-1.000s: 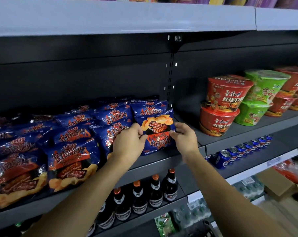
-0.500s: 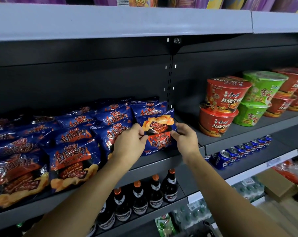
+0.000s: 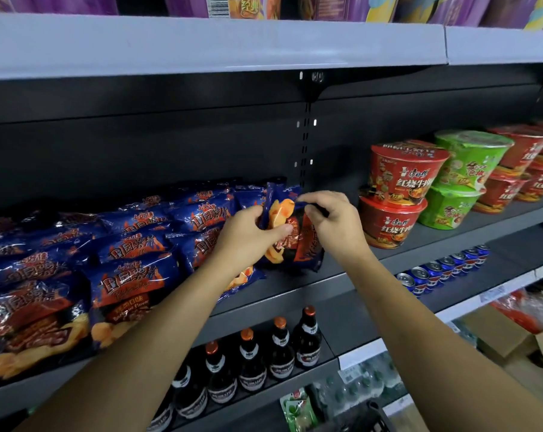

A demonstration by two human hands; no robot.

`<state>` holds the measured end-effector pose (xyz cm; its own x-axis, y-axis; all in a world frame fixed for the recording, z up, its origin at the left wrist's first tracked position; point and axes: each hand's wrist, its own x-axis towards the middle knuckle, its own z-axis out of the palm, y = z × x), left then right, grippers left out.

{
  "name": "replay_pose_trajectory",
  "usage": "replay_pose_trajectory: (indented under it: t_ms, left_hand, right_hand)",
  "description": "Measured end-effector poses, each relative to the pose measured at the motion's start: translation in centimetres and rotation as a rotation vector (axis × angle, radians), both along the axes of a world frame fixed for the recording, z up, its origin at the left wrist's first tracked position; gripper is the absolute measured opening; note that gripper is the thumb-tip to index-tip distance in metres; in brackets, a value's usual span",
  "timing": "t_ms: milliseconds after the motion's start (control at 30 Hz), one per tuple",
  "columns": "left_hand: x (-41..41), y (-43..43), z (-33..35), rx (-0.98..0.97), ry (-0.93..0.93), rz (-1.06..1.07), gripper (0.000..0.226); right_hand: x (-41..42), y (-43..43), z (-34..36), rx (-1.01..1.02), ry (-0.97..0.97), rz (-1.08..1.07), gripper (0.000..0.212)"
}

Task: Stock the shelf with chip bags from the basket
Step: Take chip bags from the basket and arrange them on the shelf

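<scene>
Since the earlier frame, the glossy blue-and-orange foil chip bag (image 3: 298,244) had swung from lying face-out to standing on end. The left hand (image 3: 248,236) gripped its left side, thumb across the front, while the right hand (image 3: 335,227) pinched its top edge. It stood near the grey metal shelf's (image 3: 295,291) front edge, at the right end of the row of matching bags (image 3: 129,275). It probably wanted settling upright, snug against its neighbour, label outward. A dark object (image 3: 370,414) cut off below might have been the basket; I could not tell.

You faced a grey shelf (image 3: 295,289) backed by a dark panel (image 3: 139,151) with a slotted upright (image 3: 306,145), a paler ledge (image 3: 201,45) overhead; bowls (image 3: 401,179) stood right, cans (image 3: 444,269) and bottles (image 3: 279,353) below, boxes (image 3: 497,335) on the floor (image 3: 522,378).
</scene>
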<state>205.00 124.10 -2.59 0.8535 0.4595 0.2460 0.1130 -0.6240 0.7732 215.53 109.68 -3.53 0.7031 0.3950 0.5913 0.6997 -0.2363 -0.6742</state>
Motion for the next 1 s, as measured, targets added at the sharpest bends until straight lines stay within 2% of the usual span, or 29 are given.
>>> replay_pose_trajectory:
  t_ms: [67, 167, 267, 333, 400, 433, 500, 533, 667, 733, 833, 1000]
  left_hand:
    - [0.2, -0.5, -0.8, -0.15, -0.055, 0.043, 0.034]
    - [0.2, -1.3, -1.7, -0.454, -0.156, 0.119, 0.028]
    - [-0.1, -2.8, -1.7, -0.791, -0.222, 0.151, 0.018]
    - [-0.3, -4.0, -1.7, -0.987, -0.234, 0.128, 0.019]
    - [-0.3, -5.2, -2.1, -1.116, -0.236, 0.104, 0.024]
    - [-0.4, -5.6, -2.3, -1.15, -0.231, 0.109, 0.024]
    - [-0.6, -5.9, -2.8, -1.186, -0.178, 0.125, 0.025]
    - [-0.8, -5.9, -3.1, -1.182, -0.113, 0.123, 0.029]
    - [-2.0, -5.3, -3.6, -1.051, 0.261, 0.035, 0.049]
    - [-2.2, -5.1, -3.7, -1.035, 0.256, 0.03, 0.044]
    - [-2.2, -4.4, -4.0, -1.024, 0.148, 0.033, 0.032]
    - [-2.0, -3.4, -4.6, -0.992, 0.062, 0.032, 0.021]
  right_hand:
    - [0.1, -0.2, 0.0, -0.013, -0.028, -0.059, 0.037]
    - [-0.5, -1.0, -0.3, 0.034, 0.204, -0.111, 0.076]
    - [-0.8, -1.4, -1.3, 0.153, 0.435, -0.102, 0.096]
    - [-0.9, -1.4, -1.9, 0.31, 0.691, -0.057, 0.093]
    - [-0.8, -1.2, -2.6, 0.423, 0.918, 0.035, 0.071]
    - [-0.7, -1.1, -2.9, 0.44, 0.957, 0.073, 0.054]
    - [-0.4, -1.1, -3.3, 0.411, 0.905, 0.081, 0.025]
    - [-0.1, -1.2, -3.5, 0.397, 0.863, 0.073, 0.018]
    - [0.9, -0.7, -3.8, 0.287, 0.755, 0.071, 0.017]
    - [1.3, -0.1, -4.3, 0.199, 0.723, 0.067, 0.017]
    - [1.6, 0.7, -4.8, 0.104, 0.68, 0.048, 0.016]
    - [1.2, 1.7, -4.9, 0.083, 0.66, 0.079, 0.029]
